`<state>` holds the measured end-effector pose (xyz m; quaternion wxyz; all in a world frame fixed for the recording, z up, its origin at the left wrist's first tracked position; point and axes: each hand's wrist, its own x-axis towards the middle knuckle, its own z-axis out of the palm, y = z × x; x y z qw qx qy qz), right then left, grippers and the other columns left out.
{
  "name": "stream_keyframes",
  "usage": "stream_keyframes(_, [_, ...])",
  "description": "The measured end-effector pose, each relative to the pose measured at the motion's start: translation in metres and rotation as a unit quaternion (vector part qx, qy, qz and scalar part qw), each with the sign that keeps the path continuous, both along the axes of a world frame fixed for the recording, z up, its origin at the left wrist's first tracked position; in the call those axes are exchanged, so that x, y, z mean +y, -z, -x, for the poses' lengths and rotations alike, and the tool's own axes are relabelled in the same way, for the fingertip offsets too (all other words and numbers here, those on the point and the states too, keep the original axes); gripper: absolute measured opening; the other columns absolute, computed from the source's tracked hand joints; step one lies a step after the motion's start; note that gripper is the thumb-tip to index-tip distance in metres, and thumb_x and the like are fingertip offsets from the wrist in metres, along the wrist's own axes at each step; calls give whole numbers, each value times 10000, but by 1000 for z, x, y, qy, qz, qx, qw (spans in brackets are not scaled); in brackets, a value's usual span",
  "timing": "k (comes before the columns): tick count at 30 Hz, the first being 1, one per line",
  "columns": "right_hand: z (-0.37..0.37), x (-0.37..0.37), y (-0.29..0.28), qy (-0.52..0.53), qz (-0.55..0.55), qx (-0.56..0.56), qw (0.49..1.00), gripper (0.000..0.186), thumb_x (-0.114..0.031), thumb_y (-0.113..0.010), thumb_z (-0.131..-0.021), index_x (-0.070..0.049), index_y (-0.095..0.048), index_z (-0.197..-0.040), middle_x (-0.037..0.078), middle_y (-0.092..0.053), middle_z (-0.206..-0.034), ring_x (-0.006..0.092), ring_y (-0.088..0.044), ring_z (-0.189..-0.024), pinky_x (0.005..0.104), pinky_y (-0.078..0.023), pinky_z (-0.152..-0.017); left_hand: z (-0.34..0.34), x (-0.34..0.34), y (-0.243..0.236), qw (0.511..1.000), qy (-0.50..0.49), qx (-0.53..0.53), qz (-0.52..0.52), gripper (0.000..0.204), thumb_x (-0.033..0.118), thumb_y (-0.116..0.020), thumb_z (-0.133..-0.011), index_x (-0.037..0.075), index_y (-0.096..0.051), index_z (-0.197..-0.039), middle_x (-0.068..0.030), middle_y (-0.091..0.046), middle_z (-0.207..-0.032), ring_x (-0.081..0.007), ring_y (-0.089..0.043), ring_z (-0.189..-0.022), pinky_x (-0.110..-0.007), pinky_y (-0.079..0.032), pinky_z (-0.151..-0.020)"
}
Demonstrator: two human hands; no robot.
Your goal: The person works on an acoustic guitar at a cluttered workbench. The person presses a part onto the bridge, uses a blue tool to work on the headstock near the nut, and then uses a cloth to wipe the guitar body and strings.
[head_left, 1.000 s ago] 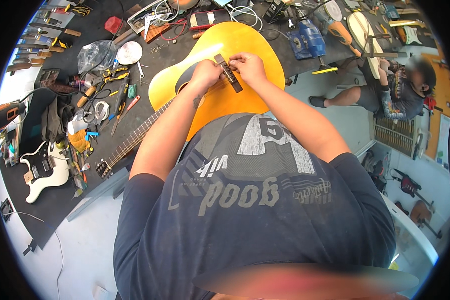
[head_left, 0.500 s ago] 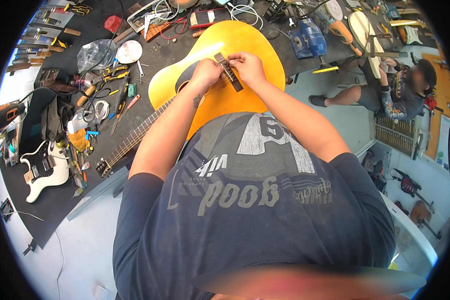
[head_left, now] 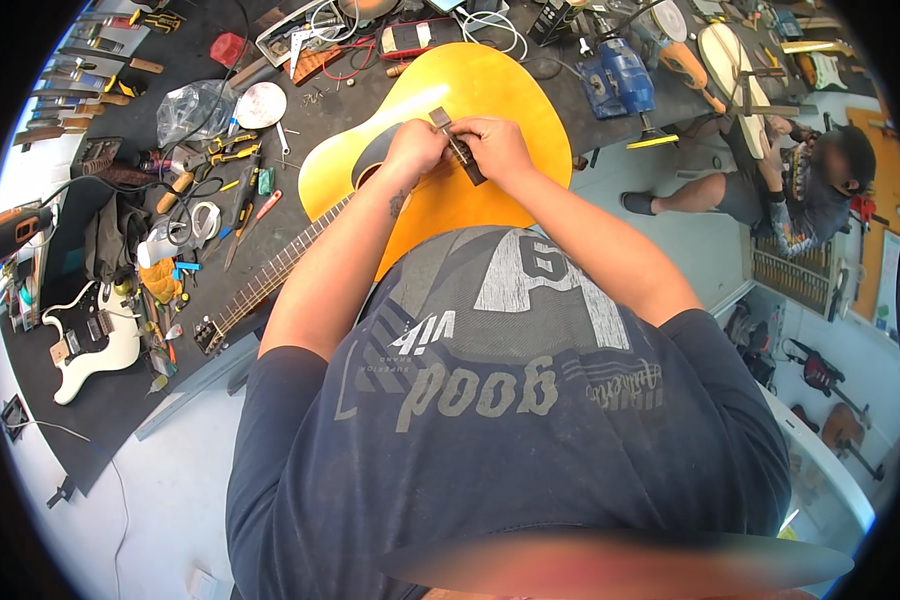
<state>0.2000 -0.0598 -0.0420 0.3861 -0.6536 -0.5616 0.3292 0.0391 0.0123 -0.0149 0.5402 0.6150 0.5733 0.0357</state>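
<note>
1. Forearms [head_left: 592, 228] are slanting inward from both sides, bringing the two hands close together over the guitar [head_left: 485, 82].
2. The left hand [head_left: 415, 147] is holding its fingers curled beside the dark bridge [head_left: 473, 172]; its fingertips are hiding, so I cannot tell whether it is pinching anything.
3. The right hand [head_left: 498, 150] is arching over the bridge, fingers bending and tips bunching; what they are gripping, I cannot tell.
4. The guitar is lying face up on the desk [head_left: 90, 430], its glossy amber-yellow top shining, its neck [head_left: 288, 258] slanting toward the lower left.

Beneath both hands [head_left: 418, 147], the guitar [head_left: 525, 105] overlies the workbench [head_left: 335, 116].
</note>
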Motion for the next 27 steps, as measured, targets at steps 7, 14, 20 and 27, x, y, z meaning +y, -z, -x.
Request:
stream_keyframes(7, [-2,6,-5,-13,16,-51,998,180,-60,-719,-886,-86,-825,-1028,153,-765,-981,295,-737,-884,382,-579,-816,0,0,5,1000,-2,-1,3,290,182,-611,-926,14,-721,-716,-127,-701,-687,-250,-666,-637,-394,-508,-646])
stream_keyframes(14, [-3,10,-8,-8,63,3,998,172,-71,-700,-915,-74,-818,-1041,160,-771,-954,289,-740,-854,374,-580,-815,4,1,1,1000,-5,10,3,305,261,-665,-918,19,-738,-747,-95,-684,-680,-197,-608,-584,-367,-475,-580])
stream_keyframes(20, [-3,9,-11,-4,84,29,996,176,-69,-687,-935,-63,-813,-1058,153,-781,-947,261,-746,-832,369,-583,-808,4,1,-3,1000,-6,11,2,234,181,-654,-878,20,-749,-737,-135,-738,-740,-253,-698,-669,-392,-528,-668])
stream_keyframes(27, [-6,14,-13,-22,96,-12,995,176,-110,-706,-933,-66,-814,-1065,158,-783,-939,261,-746,-826,373,-584,-806,4,0,-2,1000,-13,-5,-1,235,180,-653,-880,17,-746,-739,-133,-736,-732,-250,-698,-669,-392,-525,-665])
